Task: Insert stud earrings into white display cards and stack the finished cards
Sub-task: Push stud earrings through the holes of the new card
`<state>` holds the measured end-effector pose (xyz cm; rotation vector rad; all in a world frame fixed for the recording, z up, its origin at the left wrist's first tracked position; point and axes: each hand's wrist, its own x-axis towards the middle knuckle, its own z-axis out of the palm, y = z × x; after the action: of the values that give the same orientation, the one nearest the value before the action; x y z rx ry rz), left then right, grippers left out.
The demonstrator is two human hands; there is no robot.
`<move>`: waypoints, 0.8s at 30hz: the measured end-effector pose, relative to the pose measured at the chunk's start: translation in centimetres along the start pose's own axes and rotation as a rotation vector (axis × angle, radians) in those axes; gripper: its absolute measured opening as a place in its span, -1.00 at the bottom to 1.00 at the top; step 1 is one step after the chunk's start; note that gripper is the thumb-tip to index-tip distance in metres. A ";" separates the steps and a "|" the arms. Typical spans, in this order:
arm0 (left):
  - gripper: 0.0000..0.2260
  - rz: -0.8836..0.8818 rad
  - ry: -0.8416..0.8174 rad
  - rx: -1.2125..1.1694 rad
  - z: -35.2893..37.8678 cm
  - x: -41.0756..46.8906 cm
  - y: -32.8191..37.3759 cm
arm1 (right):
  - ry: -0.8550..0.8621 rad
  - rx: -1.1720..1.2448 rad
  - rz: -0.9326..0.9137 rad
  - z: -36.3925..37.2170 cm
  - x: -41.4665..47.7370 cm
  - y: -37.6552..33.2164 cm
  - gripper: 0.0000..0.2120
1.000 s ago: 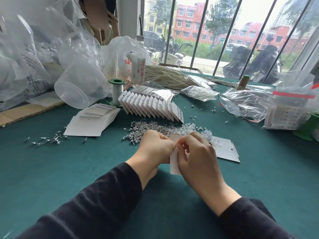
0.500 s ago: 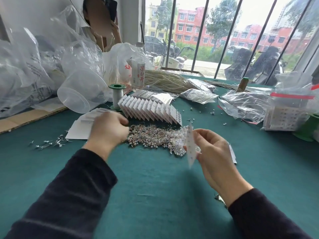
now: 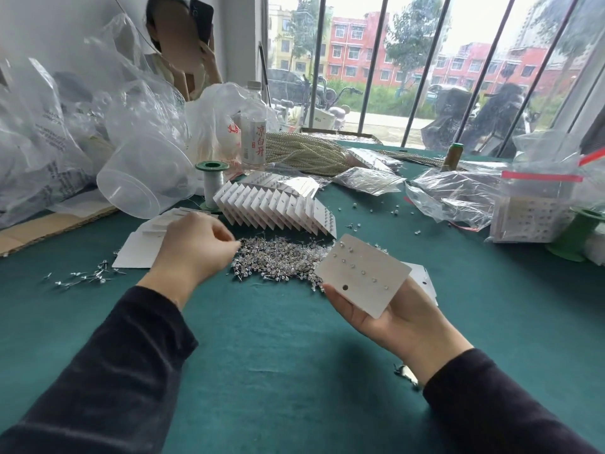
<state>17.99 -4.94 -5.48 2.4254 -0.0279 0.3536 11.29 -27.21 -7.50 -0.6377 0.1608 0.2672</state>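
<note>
Head view: the right hand (image 3: 393,319) lies palm up and holds a white display card (image 3: 363,273) from beneath, thumb at its lower left edge, the card tilted above the green table (image 3: 262,355) just right of the pile of loose studs (image 3: 278,260), with several studs already set in it. The left hand (image 3: 193,250) has its fingers curled with the tips drawn together at the pile's left edge; whether they pinch a stud cannot be told. Finished cards (image 3: 278,208) stand fanned in a row just behind the pile.

- Green-clothed table (image 3: 294,381) with a stud pile (image 3: 281,258) lying on it.
- Fanned cards (image 3: 278,208) just behind the pile.
- Blank cards (image 3: 137,257) left of it.
- Loose pins (image 3: 85,278) farther left.
- Plastic bags (image 3: 458,198) behind it, to the right.
</note>
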 end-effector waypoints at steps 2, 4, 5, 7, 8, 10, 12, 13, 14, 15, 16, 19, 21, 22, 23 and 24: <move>-0.92 0.018 -0.199 -0.438 -0.4 -0.9 1.5 | -0.011 -0.019 0.028 0.0 0.1 0.1 -0.78; -0.97 0.086 -0.453 -0.712 -0.2 -2.1 2.8 | -0.027 -0.039 0.063 -0.1 0.1 0.2 -0.78; -0.98 0.140 -0.522 -0.753 0.1 -2.6 3.3 | -0.042 -0.055 0.076 -0.1 0.1 0.2 -0.77; -0.98 0.230 -0.572 -0.742 1.1 -3.4 4.1 | -0.095 -0.111 0.088 0.1 0.1 0.4 -0.75; -0.96 0.252 -0.568 -0.724 1.6 -3.7 4.4 | -0.130 -0.139 0.085 0.3 0.1 0.5 -0.75; -0.95 0.257 -0.538 -0.717 2.4 -4.0 4.8 | -0.179 -0.171 0.063 0.7 0.1 0.7 -0.77; -0.95 0.244 -0.513 -0.731 2.8 -4.1 5.0 | -0.183 -0.190 0.035 0.8 0.1 0.7 -0.80; -0.96 0.244 -0.511 -0.739 2.8 -4.1 5.0 | -0.179 -0.203 0.024 0.9 0.1 0.8 -0.80; -0.98 0.248 -0.514 -0.743 2.9 -4.1 5.0 | -0.174 -0.220 0.014 0.8 0.1 0.8 -0.77; -0.98 0.256 -0.516 -0.738 2.9 -4.2 5.1 | -0.164 -0.240 0.002 0.8 0.1 0.7 -0.73; -0.99 0.263 -0.514 -0.726 2.9 -4.2 5.1 | -0.152 -0.260 -0.007 0.8 0.1 0.8 -0.69; -0.98 0.267 -0.504 -0.700 2.9 -4.1 5.0 | -0.133 -0.304 -0.020 0.8 0.1 0.8 -0.64; -0.97 0.256 -0.487 -0.689 3.0 -4.1 4.9 | -0.105 -0.344 -0.040 0.7 0.1 0.9 -0.64; -0.96 0.239 -0.476 -0.691 3.1 -4.1 4.9 | -0.081 -0.354 -0.054 0.7 0.2 0.9 -0.65; -0.96 0.213 -0.467 -0.705 3.3 -4.1 4.8 | -0.060 -0.350 -0.076 0.7 0.3 1.0 -0.66; -0.95 0.180 -0.465 -0.726 3.5 -4.1 4.8 | -0.039 -0.344 -0.109 0.7 0.2 1.0 -0.70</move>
<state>14.37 -11.14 -6.07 1.7325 -0.4934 -0.1406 11.26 -25.92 -7.57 -0.9787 0.0420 0.2029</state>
